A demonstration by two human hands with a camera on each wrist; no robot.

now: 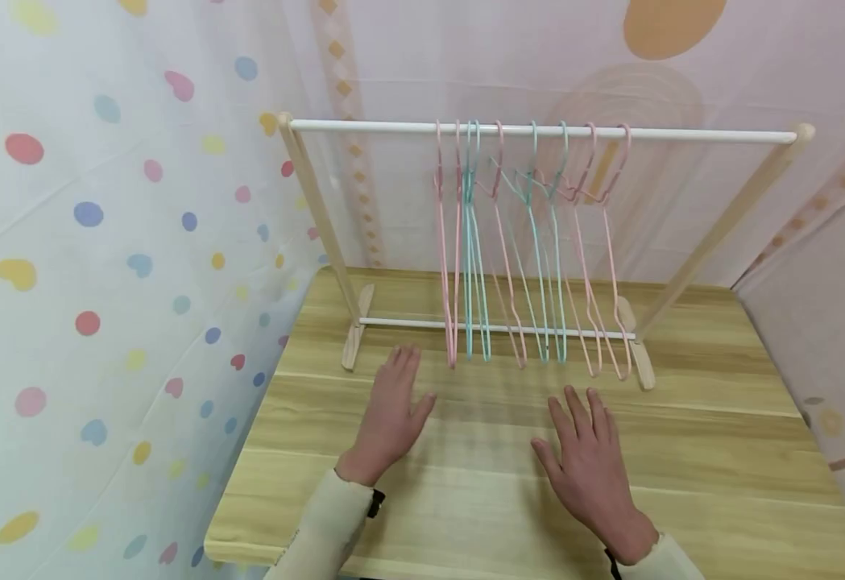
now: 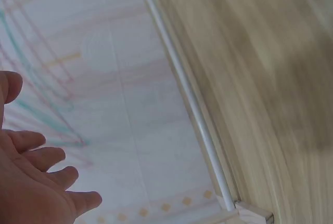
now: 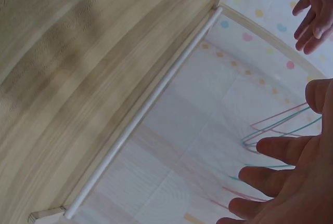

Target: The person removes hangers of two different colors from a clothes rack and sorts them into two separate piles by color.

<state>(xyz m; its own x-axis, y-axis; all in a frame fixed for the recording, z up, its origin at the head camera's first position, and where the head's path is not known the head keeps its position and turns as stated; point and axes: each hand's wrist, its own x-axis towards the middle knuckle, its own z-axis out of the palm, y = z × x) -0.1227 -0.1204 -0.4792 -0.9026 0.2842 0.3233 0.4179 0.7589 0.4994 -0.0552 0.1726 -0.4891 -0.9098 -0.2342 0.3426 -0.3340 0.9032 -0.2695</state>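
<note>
Several pink hangers (image 1: 611,266) and light blue hangers (image 1: 540,274) hang from the white top bar (image 1: 393,127) of a small clothes rack. Both hands are in front of the rack, over the wooden table, and hold nothing. My left hand (image 1: 389,411) is at the rack's left half, fingers extended toward it and thumb out to the side. Spread fingers also show on my right hand (image 1: 589,471), below the right-hand pink hangers. In the left wrist view the left palm (image 2: 31,187) is bare; the right wrist view shows the right fingers (image 3: 268,182) apart.
Wooden side posts (image 1: 321,221) and feet (image 1: 353,326) carry the rack, with a white lower bar (image 1: 400,324) between them. The wood-grain table (image 1: 465,499) lies beneath. A dotted curtain (image 1: 139,322) hangs at the left, and a patterned cloth (image 1: 538,48) covers the back.
</note>
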